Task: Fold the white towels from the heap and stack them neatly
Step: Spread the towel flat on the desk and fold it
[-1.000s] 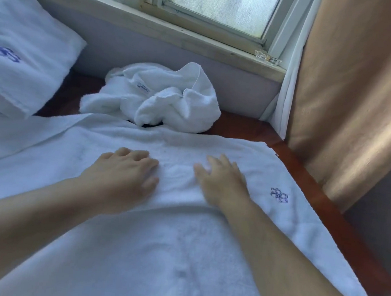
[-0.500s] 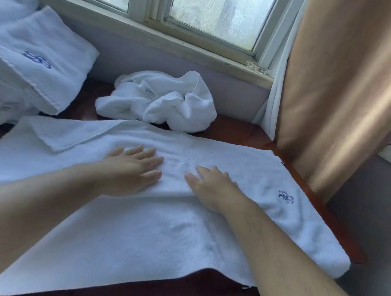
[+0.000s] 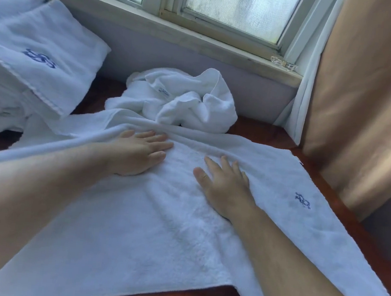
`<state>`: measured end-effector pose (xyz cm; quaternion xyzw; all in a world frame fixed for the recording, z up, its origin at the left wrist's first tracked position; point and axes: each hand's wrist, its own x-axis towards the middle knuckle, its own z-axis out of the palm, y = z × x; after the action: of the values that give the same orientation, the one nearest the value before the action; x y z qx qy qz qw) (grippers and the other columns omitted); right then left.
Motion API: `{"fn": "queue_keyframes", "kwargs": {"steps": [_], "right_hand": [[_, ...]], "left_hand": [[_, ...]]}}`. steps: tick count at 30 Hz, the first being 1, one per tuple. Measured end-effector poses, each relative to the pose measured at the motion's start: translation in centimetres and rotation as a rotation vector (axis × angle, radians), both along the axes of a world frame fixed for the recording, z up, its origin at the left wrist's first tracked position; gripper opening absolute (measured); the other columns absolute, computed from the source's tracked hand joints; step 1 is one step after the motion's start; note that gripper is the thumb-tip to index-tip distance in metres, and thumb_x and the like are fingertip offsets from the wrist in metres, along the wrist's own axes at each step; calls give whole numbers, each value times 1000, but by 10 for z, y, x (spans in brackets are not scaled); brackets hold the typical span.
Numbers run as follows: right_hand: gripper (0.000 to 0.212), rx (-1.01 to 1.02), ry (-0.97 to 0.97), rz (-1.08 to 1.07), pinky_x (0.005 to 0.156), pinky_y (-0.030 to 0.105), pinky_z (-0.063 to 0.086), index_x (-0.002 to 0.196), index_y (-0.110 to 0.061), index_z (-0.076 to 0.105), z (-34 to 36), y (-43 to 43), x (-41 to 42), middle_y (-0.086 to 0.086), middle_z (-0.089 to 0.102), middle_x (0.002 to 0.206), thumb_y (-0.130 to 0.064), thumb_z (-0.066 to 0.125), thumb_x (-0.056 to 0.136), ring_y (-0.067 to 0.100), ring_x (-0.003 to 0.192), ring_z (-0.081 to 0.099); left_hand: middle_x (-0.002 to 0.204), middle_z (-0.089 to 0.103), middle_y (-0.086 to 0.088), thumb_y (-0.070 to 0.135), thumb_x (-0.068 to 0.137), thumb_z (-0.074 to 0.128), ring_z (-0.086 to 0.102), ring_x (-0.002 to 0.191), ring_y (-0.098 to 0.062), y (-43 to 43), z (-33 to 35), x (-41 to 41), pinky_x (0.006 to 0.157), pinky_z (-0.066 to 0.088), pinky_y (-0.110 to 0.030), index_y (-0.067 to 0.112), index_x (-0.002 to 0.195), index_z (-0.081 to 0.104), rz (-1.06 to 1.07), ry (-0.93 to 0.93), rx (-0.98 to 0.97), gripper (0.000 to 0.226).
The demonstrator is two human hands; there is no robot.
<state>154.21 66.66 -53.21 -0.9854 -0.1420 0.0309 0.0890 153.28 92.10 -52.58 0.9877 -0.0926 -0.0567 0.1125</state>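
A white towel (image 3: pixel 163 228) with a small blue emblem lies spread over the dark red wooden table (image 3: pixel 341 205). My left hand (image 3: pixel 139 153) rests flat on its far part, fingers straight and pointing right. My right hand (image 3: pixel 224 186) lies flat on the towel beside it, fingers spread toward the window. A crumpled heap of white towels (image 3: pixel 182 101) sits just behind the spread towel, against the wall. At the far left stands a stack of folded white towels (image 3: pixel 31 60) with a blue emblem on top.
A window sill (image 3: pixel 200 41) and grey wall close off the back. A tan curtain (image 3: pixel 367 92) hangs at the right, past the table's right edge. The table's front edge shows below the towel.
Both hands have stayed flat on the towel and slid a little toward its far edge, where the cloth now bunches into a ridge. The view has shifted, showing more of the folded stack.
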Motion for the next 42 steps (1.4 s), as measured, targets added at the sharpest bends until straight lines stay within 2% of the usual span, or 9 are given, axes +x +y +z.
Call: {"fn": "queue_keyframes", "kwargs": {"steps": [7, 10, 14, 16, 22, 28, 31, 36, 42], "right_hand": [[89, -79, 86, 79, 123, 44, -6, 157, -45, 0, 5, -13, -18, -3, -11, 169, -86, 20, 82, 23, 154, -15], [86, -145, 147, 23, 123, 47, -2, 157, -44, 0, 12, -15, -33, -1, -10, 169, -85, 21, 85, 27, 154, -12], [71, -160, -3, -67, 113, 46, 25, 148, -25, 40, 26, 21, -40, 11, 35, 154, -67, 27, 93, 33, 140, 28], [61, -31, -71, 66, 114, 44, 26, 148, -22, 43, 23, 51, -45, 8, 37, 154, -56, 33, 98, 28, 142, 28], [72, -61, 95, 205, 122, 50, -10, 157, -46, 1, -4, 94, -61, -2, -12, 168, -72, 17, 92, 28, 153, -17], [67, -8, 78, 225, 122, 45, -7, 158, -45, 10, 0, 80, -70, -4, -5, 169, -68, 24, 97, 24, 154, -11], [59, 92, 41, 244, 123, 41, 5, 155, -37, 30, 7, 73, -71, -1, 14, 168, -57, 38, 101, 24, 155, 3], [36, 253, -80, 242, 110, 28, 30, 129, -23, 64, 13, 62, -57, -4, 55, 139, -38, 55, 98, 17, 135, 40], [18, 518, -23, 153, 63, 13, 44, 86, -26, 70, 25, 98, -25, -21, 63, 80, -36, 57, 93, -1, 79, 56]], "left_hand": [[166, 5, 16, 53, 103, 18, -2, 153, -6, -6, -9, -21, 122, -1, -40, 44, 156, 16, -20, -77, -10, 54], [162, 26, 15, 48, 103, 28, 17, 150, -9, -8, -8, -50, 119, 12, -33, 41, 150, 37, 1, -197, -74, 48], [140, 51, 10, 42, 100, 37, 41, 129, -19, 6, -4, -92, 106, 36, -35, 34, 131, 53, 176, -317, 21, 37], [147, 43, 5, 51, 97, 34, 37, 133, -23, 20, -6, -110, 109, 33, -39, 33, 138, 45, 305, -225, 90, 46], [168, -4, 1, 67, 95, 19, -7, 153, -16, 51, -15, -141, 124, -1, -40, 36, 158, 7, 308, -67, 74, 71], [168, -3, 2, 67, 95, 22, -6, 153, -14, 52, -12, -136, 123, -1, -40, 36, 158, 9, 261, -48, 52, 71], [160, 30, 1, 56, 99, 31, 25, 146, -20, 50, -2, -130, 116, 25, -39, 35, 147, 38, 298, -112, 59, 53], [118, 58, -2, 30, 102, 44, 57, 109, -26, 47, 24, -100, 85, 51, -40, 19, 115, 62, 429, -345, 33, 25], [115, 50, -4, 22, 98, 52, 62, 104, -30, 59, 22, -70, 70, 44, -36, 14, 120, 55, 532, -329, 139, 23]]}}
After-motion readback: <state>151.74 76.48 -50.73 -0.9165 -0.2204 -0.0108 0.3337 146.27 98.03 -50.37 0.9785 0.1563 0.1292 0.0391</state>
